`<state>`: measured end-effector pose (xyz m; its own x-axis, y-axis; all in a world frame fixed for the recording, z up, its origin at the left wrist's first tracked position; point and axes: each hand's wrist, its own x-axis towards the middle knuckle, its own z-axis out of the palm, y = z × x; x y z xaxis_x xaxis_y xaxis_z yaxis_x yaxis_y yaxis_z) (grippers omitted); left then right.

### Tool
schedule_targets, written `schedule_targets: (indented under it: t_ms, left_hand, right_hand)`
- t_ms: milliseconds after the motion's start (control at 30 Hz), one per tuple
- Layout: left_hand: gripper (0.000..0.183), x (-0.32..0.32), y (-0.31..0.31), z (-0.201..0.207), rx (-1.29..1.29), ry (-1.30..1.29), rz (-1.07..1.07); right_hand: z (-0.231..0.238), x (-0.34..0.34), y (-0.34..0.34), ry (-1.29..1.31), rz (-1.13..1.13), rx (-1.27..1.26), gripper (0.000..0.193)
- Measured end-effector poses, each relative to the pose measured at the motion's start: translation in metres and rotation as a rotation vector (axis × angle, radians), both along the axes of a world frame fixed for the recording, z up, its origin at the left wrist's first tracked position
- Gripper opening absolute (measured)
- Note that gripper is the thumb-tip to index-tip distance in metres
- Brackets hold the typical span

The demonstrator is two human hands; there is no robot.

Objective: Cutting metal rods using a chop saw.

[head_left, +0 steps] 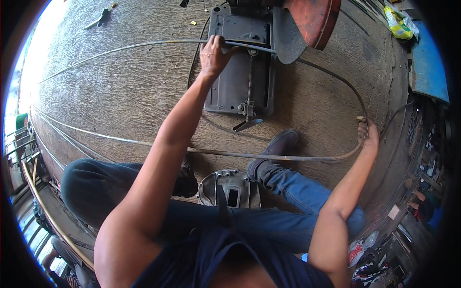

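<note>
- Head view: a bent metal rod [283, 157] crossed the machine base [235, 81], looping beyond its right edge.
- The left hand [212, 55] gripped it over the base's left edge; the right hand [369, 133] clasped the bend, well right.
- Brown floor [120, 86] stretched left of the base.

Strong daylight enters from the left, blowing out the floor [129, 84] at upper left to near white; there the metal rod [168, 42] fades into glare. Light falls off rightward, with a soft shadow just right of the dark machine base [232, 89]. The middle looks sharp. Fisheye distortion curves the lower-left rail [50, 219], bluish fringes edge the left rim, and black vignetting swallows the corners.
</note>
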<state>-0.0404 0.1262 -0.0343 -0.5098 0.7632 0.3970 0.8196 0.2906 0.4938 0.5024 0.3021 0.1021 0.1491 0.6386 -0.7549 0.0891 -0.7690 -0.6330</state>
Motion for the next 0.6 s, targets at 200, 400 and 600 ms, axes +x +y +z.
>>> schedule_targets:
  t_ms: [200,400,600]
  left_hand:
    - [0.069,-0.099,-0.024,0.002,-0.115,0.386,-0.08]
    - [0.072,-0.206,-0.043,0.011,-0.722,-0.043,-0.169]
    - [0.061,-0.224,-0.066,0.01,-0.612,-0.032,-0.247]
  right_hand:
    - [-0.005,0.004,0.0,0.034,0.007,0.014,0.03]
    - [-0.006,0.003,-0.001,-0.111,-0.003,0.044,0.028]
    - [-0.005,0.005,0.002,-0.202,0.036,0.085,0.027]
